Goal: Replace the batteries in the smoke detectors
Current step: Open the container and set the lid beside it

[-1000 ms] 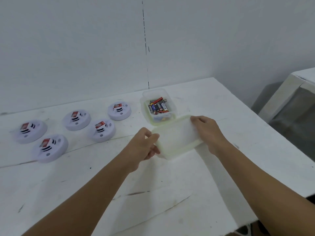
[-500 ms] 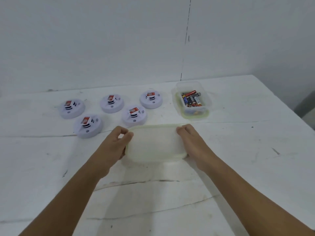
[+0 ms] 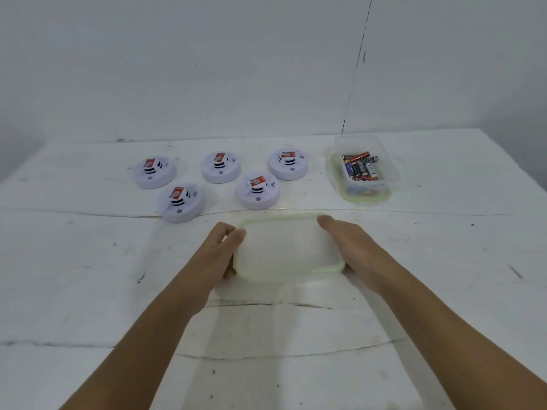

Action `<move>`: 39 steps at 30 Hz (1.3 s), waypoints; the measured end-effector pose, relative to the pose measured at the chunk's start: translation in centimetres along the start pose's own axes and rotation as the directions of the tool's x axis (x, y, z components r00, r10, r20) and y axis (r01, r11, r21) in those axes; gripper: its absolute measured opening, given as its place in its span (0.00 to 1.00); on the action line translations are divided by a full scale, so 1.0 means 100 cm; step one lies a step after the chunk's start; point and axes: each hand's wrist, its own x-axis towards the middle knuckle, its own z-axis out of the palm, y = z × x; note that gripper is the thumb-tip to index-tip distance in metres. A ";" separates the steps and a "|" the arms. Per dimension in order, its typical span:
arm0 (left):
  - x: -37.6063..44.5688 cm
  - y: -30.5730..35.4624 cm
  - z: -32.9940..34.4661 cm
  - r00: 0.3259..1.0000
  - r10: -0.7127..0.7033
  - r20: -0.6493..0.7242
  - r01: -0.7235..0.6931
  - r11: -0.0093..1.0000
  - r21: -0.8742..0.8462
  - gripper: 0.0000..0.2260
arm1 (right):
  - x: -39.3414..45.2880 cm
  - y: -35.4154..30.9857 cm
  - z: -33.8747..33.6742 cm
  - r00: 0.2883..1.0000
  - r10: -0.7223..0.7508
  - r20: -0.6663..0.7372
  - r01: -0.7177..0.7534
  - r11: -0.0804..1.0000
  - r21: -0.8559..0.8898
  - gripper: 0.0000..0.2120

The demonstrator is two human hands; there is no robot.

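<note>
Several white round smoke detectors (image 3: 257,187) with red labels lie in two rows on the white table (image 3: 88,261). To their right stands an open clear plastic box (image 3: 334,170) with several batteries (image 3: 361,168) inside. In front of me a translucent, green-rimmed lid (image 3: 288,247) lies flat on the table. My left hand (image 3: 220,253) grips its left edge with thumb on top. My right hand (image 3: 352,247) holds the right edge, fingers stretched along the side.
A white wall (image 3: 236,69) rises directly behind the table. The table's right edge (image 3: 521,179) runs diagonally at the far right. Cracks and scuffs mark the tabletop.
The lid has travelled left from beside the battery box to the table in front of me, and it now lies flat. The view has swung left with it.
</note>
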 end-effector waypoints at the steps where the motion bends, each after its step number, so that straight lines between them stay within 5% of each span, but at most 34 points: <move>1: 0.001 -0.001 -0.002 1.000 -0.013 0.014 0.013 1.000 0.002 0.11 | 0.001 0.003 0.000 1.000 -0.020 0.006 0.020 1.000 -0.011 0.25; 10: 0.006 0.008 0.001 0.999 -0.052 0.000 0.052 0.997 0.062 0.23 | 0.001 0.005 0.002 0.999 -0.044 -0.009 0.045 0.997 0.062 0.23; 15: 0.012 0.018 -0.013 0.976 -0.143 0.163 0.153 0.987 -0.047 0.48 | 0.001 0.007 0.004 0.998 -0.056 -0.040 0.058 0.996 0.070 0.26; 18: 0.013 0.022 -0.016 0.961 -0.160 0.225 0.178 0.982 -0.059 0.54 | 0.002 0.008 0.004 0.997 -0.066 -0.050 0.070 0.995 0.076 0.30; 29: 0.018 0.019 -0.011 0.962 -0.213 0.170 0.234 0.965 -0.115 0.33 | 0.006 0.012 0.002 0.996 -0.078 -0.031 0.080 0.994 0.069 0.30; 32: 0.017 0.022 -0.010 0.964 -0.242 0.106 0.253 0.961 -0.107 0.18 | 0.006 0.012 0.003 0.998 -0.065 -0.027 0.067 0.994 0.082 0.29; 39: 0.013 0.021 -0.010 0.962 -0.235 0.140 0.251 0.961 -0.117 0.20 | 0.006 0.011 0.002 0.997 -0.068 -0.023 0.070 0.995 0.067 0.27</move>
